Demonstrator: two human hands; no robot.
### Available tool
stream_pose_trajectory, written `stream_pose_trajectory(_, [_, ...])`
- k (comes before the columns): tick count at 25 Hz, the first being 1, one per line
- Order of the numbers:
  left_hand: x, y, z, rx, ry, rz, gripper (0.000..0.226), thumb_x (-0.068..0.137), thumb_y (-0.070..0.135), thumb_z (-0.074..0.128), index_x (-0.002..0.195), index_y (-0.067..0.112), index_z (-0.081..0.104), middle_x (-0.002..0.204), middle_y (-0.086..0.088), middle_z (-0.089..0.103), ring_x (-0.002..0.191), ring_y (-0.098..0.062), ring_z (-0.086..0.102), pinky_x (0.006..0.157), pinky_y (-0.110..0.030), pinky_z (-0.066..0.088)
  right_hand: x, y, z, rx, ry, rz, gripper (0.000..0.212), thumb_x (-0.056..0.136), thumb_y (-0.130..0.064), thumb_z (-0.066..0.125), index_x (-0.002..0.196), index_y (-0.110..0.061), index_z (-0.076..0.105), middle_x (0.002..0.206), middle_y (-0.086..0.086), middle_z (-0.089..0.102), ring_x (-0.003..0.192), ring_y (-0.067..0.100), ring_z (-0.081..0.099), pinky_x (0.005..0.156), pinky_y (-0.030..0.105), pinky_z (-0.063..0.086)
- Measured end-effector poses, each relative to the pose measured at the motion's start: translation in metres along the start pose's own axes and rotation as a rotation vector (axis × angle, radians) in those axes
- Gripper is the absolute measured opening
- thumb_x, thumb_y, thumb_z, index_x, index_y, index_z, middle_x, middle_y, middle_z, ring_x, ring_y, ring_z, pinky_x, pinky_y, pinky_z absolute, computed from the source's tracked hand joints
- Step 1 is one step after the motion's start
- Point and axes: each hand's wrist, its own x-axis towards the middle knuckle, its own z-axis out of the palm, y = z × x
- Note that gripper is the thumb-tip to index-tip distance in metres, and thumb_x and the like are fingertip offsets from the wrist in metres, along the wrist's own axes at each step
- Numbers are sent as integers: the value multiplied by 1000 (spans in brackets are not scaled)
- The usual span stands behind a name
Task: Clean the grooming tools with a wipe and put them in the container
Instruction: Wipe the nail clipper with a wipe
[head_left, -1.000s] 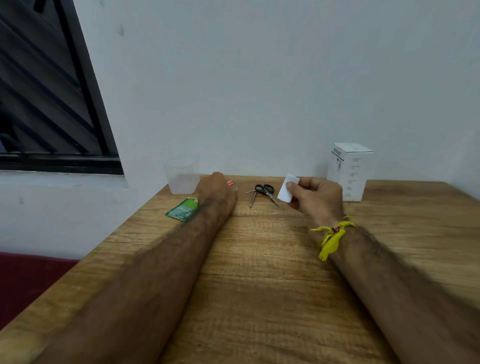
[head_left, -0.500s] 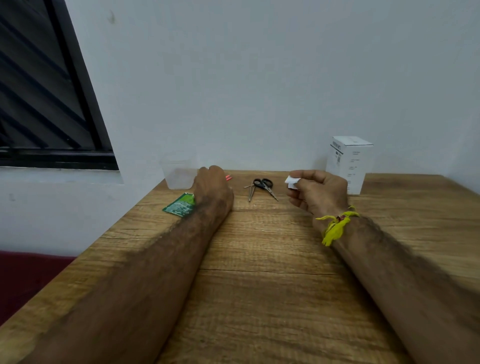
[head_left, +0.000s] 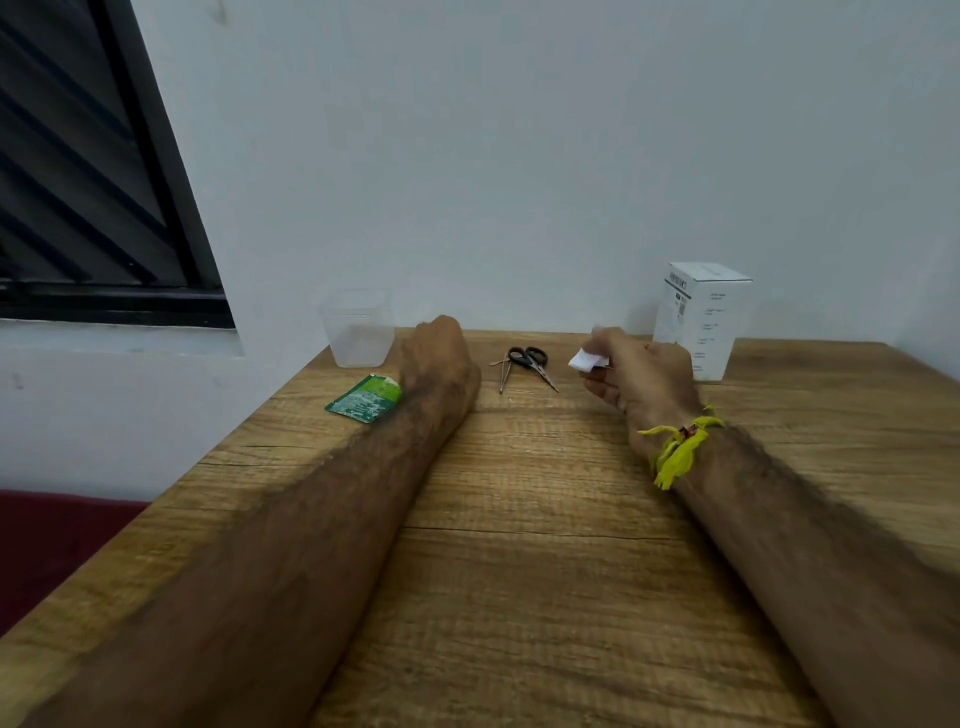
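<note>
- The right hand (head_left: 641, 371) pinches a small folded white wipe (head_left: 586, 359) between thumb and fingertips, held just above the tabletop (head_left: 519, 519) at the far right of the tools.
- The left hand (head_left: 439, 358) rests at the far left-centre, knuckles towards the camera and fingers curled under; whether it holds anything I cannot tell, since the fingers are hidden behind the back of the hand.
- Between the two hands lie the black-handled scissors (head_left: 531, 364) and, just to their left, slim metal tweezers (head_left: 503, 371), both flat on the wood and untouched.
- The clear plastic container (head_left: 357, 330) stands at the far left edge, just left of the left hand; it looks empty.
- A torn green sachet (head_left: 365, 399) lies near the container, beside the left wrist. A white carton (head_left: 701, 319) stands at the far right.
- Judged from this, the wipe is ready and the cleaning itself has not begun.
- The next move calls for the left hand to lift one tool, probably the tweezers nearest it, so the right can rub the wipe along the metal.
</note>
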Motion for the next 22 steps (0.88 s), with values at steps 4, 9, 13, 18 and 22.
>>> stream_pose_trajectory(4, [6,-11,0,7,-50,-47,39,85,30,80,110,5,63,111,-11,68,107,-29,62,78,-32,48,-6,-1,-1,-39,-36,-109,12,81,-6,76,73,-15,74,77,6,72,83,25,73,72,33,61])
stream_pose_trajectory(9, [6,-9,-3,-102,-78,-24,25,91,22,71,106,3,67,106,-12,70,103,-28,64,81,-32,53,-12,-6,1,-76,-28,-138,28,75,8,76,100,-5,71,92,17,71,86,28,72,73,41,61])
stream_pose_trajectory(13, [-13,-2,-30,-917,-301,-136,20,99,20,63,94,3,72,85,-9,75,76,-18,68,70,-29,59,-14,-14,0,2,4,-112,20,75,8,77,92,1,68,91,23,72,86,34,72,75,45,61])
stream_pose_trajectory(18, [-67,-7,-45,-1415,-563,-146,14,103,7,50,105,0,62,79,-10,76,64,-12,70,54,-16,55,-27,-18,4,-218,90,-394,5,79,-9,76,80,-15,76,73,-1,73,66,3,66,66,19,57])
stream_pose_trajectory(22, [-78,-8,-39,-1388,-596,-31,19,103,2,49,117,-3,60,90,-17,73,73,-18,70,65,-21,59,-38,-13,12,-357,41,-675,7,84,-11,72,89,-13,77,76,-6,71,72,6,66,66,9,49])
